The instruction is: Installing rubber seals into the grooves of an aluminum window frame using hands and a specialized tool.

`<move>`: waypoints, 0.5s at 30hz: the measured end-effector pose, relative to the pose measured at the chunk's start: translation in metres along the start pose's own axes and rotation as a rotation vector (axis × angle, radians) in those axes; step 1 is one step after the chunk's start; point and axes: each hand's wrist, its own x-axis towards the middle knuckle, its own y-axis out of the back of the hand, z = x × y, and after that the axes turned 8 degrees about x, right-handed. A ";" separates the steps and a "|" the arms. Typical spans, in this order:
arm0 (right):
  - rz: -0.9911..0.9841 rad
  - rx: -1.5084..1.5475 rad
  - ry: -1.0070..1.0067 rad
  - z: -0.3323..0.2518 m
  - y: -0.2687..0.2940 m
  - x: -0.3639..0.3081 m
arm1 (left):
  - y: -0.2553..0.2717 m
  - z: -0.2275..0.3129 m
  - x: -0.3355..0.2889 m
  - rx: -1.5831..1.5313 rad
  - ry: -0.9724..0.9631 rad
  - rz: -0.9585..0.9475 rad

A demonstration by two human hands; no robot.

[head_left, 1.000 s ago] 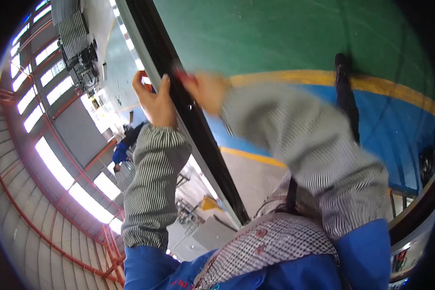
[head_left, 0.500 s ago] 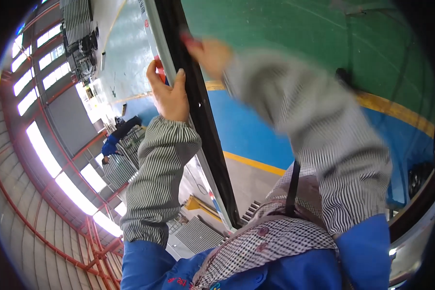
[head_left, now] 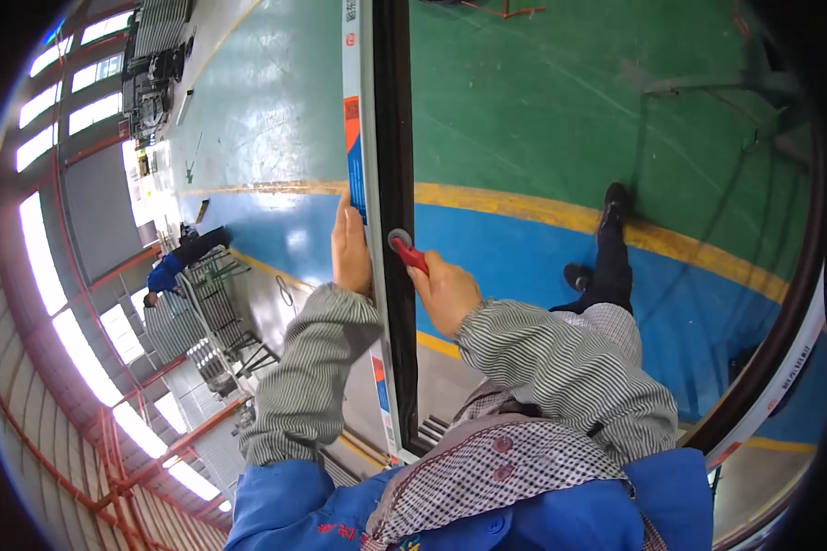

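A long dark frame bar [head_left: 394, 119] runs up the middle, its left side covered with pale protective film [head_left: 353, 69] bearing orange and blue print. My left hand [head_left: 350, 250] lies along that filmed side, fingers stretched out and pressed flat against it; its thumb does not show clearly. In my right hand [head_left: 450, 292] is a small hand roller [head_left: 413, 259] with a red handle and a grey wheel. The wheel rests at the dark channel of the bar, level with my left hand.
Another curved-looking frame bar [head_left: 792, 303] stands at the right. Green and blue floor [head_left: 524, 119] with a yellow line lies below. My leg and dark shoe [head_left: 615, 202] stretch out on the right. Far left, a person in blue [head_left: 165, 274] is by metal racks [head_left: 216, 317].
My right hand has come down and nearer along the bar with the roller. My left hand has moved nearer too, its fingers now straight. The bar appears more upright in view.
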 end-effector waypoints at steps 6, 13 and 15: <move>0.012 -0.062 -0.021 -0.010 -0.009 0.011 | 0.008 -0.001 0.002 0.147 -0.033 0.000; 0.056 -0.013 0.005 -0.014 -0.009 0.030 | 0.010 -0.004 0.006 0.217 -0.093 0.029; 0.086 -0.012 0.049 -0.018 -0.005 0.049 | 0.011 0.000 0.002 0.213 -0.066 0.030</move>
